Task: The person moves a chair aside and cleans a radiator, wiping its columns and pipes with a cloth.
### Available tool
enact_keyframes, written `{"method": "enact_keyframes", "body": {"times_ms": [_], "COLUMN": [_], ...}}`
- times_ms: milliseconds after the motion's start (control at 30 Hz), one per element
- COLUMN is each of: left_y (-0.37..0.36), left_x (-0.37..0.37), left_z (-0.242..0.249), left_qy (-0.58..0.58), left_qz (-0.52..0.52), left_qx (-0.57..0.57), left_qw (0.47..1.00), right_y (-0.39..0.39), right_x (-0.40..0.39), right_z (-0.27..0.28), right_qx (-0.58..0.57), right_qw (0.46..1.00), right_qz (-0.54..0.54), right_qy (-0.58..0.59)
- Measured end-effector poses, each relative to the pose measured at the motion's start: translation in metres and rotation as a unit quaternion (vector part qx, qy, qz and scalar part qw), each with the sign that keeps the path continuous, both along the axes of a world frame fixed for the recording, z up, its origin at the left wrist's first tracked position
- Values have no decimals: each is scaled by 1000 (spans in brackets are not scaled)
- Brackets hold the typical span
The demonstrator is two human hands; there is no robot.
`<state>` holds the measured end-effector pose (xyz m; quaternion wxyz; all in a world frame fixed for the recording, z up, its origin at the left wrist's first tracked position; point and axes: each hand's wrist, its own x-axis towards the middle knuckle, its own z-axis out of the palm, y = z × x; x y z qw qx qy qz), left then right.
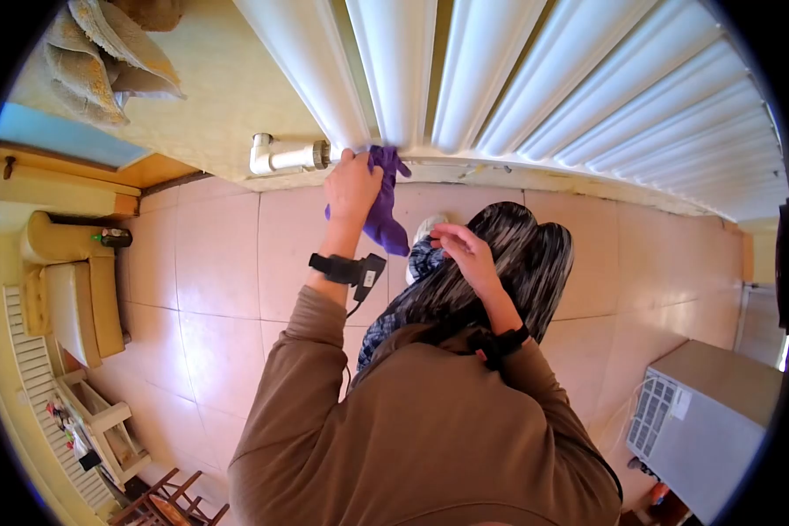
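A purple cloth [384, 210] hangs from my left hand [352, 188], which is closed on it at the bottom edge of the white radiator [403, 79]. Part of the cloth lies against the radiator's lower end, beside the white pipe fitting [289, 156]. My right hand [466, 254] is held above my knees with its fingers apart and nothing in it. Black devices are strapped round both wrists.
Towels [101, 61] hang at the upper left. On the tiled floor [219, 272] stand a tan armchair [79, 289] and a white side table [105, 421] at the left, a wooden chair [171, 504] at the lower left, and a grey appliance [710, 421] at the lower right.
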<state>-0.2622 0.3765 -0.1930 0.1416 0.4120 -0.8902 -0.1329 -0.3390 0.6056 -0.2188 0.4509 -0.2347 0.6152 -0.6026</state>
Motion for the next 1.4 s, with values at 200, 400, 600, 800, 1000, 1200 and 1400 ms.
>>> {"method": "enact_keyframes", "body": {"times_ms": [200,400,600,800,1000,1200,1400], "left_y": [11,36,47,49,46,42,44], "left_x": [32,59,79,78,61,56,65], "left_z": [6,11,3,-19,-30,-43,-51], "left_qy": [72,281,302,253,184,175,181], "left_qz": [-3,-61,-125,-76,-24,-21,-23], "left_qx": [144,205,200,235,260,265,273], "left_qw": [987,935,924,935,948,948,944], "right_y": [1,-72,-113,-134,-150,-158,-164], "right_x": [-17,-24,-14,-18,-11,-7,-4], "right_z": [1,9,0,3,17,4,-5], "right_qx": [14,94,64,4,-15,11,38], "right_qw": [1000,995,982,917,829,824,803], "right_qz": [-3,11,-69,-176,-96,-68,-52], "right_qy": [24,-19,-165,357,551,563,592]}}
